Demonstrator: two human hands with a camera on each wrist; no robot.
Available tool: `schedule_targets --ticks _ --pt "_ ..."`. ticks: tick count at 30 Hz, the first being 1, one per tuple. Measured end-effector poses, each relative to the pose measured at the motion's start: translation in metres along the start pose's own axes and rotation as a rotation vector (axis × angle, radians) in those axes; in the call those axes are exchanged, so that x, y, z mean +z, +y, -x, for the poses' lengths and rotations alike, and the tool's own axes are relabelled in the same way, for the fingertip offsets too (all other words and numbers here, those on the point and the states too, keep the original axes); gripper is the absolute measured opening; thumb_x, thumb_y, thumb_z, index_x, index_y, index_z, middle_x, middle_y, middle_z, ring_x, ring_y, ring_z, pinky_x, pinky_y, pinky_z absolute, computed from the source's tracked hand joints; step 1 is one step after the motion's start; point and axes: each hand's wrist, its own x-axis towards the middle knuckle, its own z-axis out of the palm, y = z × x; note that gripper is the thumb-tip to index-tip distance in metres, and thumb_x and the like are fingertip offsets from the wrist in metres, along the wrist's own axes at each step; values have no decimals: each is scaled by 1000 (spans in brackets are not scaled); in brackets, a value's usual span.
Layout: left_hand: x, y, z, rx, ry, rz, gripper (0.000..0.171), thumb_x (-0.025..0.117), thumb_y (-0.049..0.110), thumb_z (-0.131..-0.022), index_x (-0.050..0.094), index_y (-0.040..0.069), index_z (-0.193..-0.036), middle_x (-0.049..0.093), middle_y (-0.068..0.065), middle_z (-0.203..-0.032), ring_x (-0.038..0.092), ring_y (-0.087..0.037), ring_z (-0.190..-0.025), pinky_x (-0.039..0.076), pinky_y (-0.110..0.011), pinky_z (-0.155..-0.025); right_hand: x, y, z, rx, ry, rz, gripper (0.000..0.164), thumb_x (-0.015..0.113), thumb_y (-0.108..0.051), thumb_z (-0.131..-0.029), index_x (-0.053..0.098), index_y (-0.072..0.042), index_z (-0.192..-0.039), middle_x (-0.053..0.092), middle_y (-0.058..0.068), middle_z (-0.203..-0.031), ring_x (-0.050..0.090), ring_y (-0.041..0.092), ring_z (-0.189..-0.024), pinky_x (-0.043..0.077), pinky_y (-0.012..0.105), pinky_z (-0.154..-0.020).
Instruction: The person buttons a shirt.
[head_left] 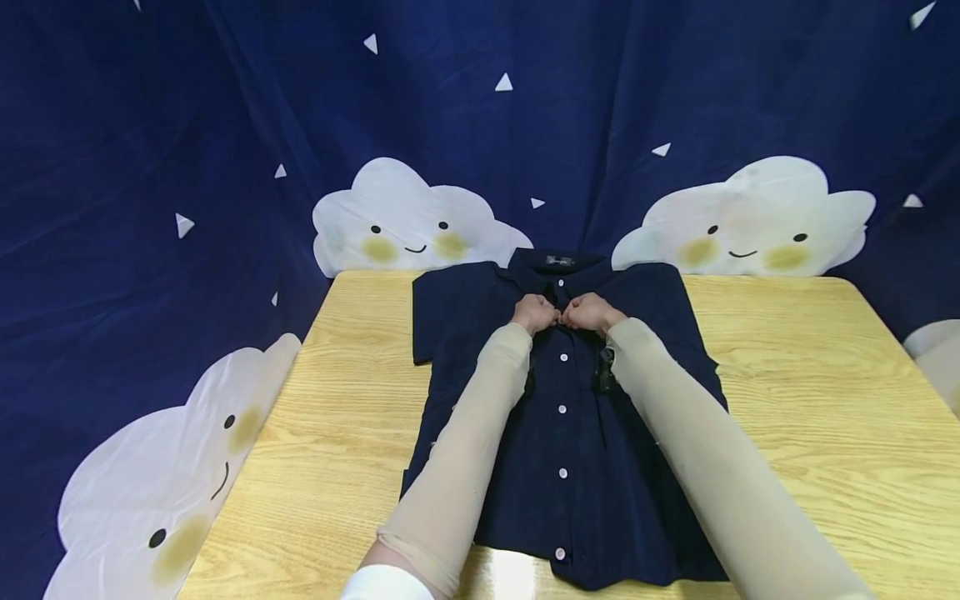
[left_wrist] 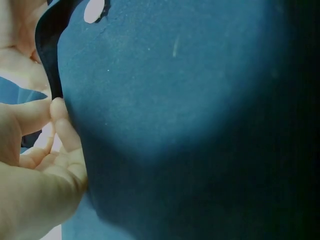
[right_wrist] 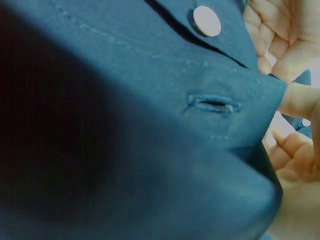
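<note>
A dark navy short-sleeved shirt (head_left: 525,467) lies front up with its collar (head_left: 525,271) at the far side. White buttons, such as this button (head_left: 562,409), run down its front. Just below the collar, my left hand (head_left: 535,313) and right hand (head_left: 588,313) meet at the front opening, knuckles almost together. Both pinch the edges of the button band between thumb and fingertips. In the right wrist view, a buttonhole (right_wrist: 215,104) shows beside the pinched edge, with a white button (right_wrist: 206,21) above it. The left wrist view also has a button (left_wrist: 94,11) near the raised edge.
The shirt lies on a light wooden table (head_left: 337,375), its hem near the front edge. Behind and to the left hangs a dark blue curtain (head_left: 450,108) printed with smiling clouds and white triangles. Beige sleeves (head_left: 480,425) cover both forearms, which reach across the shirt.
</note>
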Motion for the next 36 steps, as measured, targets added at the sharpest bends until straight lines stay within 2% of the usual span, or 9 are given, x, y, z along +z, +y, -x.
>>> schedule_targets --ticks 5,11,13,17,20,26,31,36 --pt "3 2 0 7 13 -22 27 60 17 -93 51 13 -68 51 1 -67 49 -15 -64 37 -25 -60 0 -1 4 -3 15 19 12 54 -7 -90 62 -1 -83 57 3 -78 51 18 -73 40 27 -68" --pt "6 2 0 33 30 -48 22 59 15 -92 57 12 -71 55 1 -67 51 -15 -64 38 -24 -57 0 4 -1 -26 -2 -34 13 53 -3 -88 59 0 -76 54 7 -76 50 22 -73 39 30 -69" --pt "6 1 0 36 38 -36 21 58 14 -92 59 11 -71 58 1 -67 53 -15 -63 39 -24 -56 -2 9 -5 -63 -13 -65 14 53 -2 -87 60 -1 -75 54 7 -75 50 22 -70 40 30 -67" --pt "6 0 0 27 68 -15 20 58 12 -92 60 11 -72 62 2 -67 55 -14 -62 40 -25 -57 -3 12 -8 -73 -22 -89 14 50 -3 -89 62 3 -86 57 10 -84 53 21 -78 43 31 -73" --pt "5 -3 -1 25 88 -31 19 62 12 -90 60 11 -71 62 2 -64 56 -12 -61 41 -24 -58 -1 10 -7 -39 -23 -82 17 47 -2 -91 61 6 -96 58 10 -92 54 21 -84 43 30 -78" --pt "6 -5 -6 7 87 0 14 71 15 -85 63 12 -74 62 3 -63 58 -9 -58 43 -22 -57 -2 4 -2 -24 -31 -57 19 42 -1 -94 60 6 -98 58 9 -92 53 19 -85 42 28 -77" --pt "4 -6 -8 2 38 39 18 71 25 -85 61 11 -79 63 1 -65 60 -10 -59 45 -23 -59 -2 4 0 -26 -48 -41 16 43 -1 -95 58 4 -95 57 11 -98 53 21 -90 41 29 -81" --pt "2 -6 -6 -1 45 -8 34 68 45 -84 60 12 -78 62 1 -62 59 -10 -57 43 -23 -57 0 6 -3 -45 -58 -14 14 50 -7 -96 58 2 -89 56 8 -89 51 21 -82 40 28 -76"
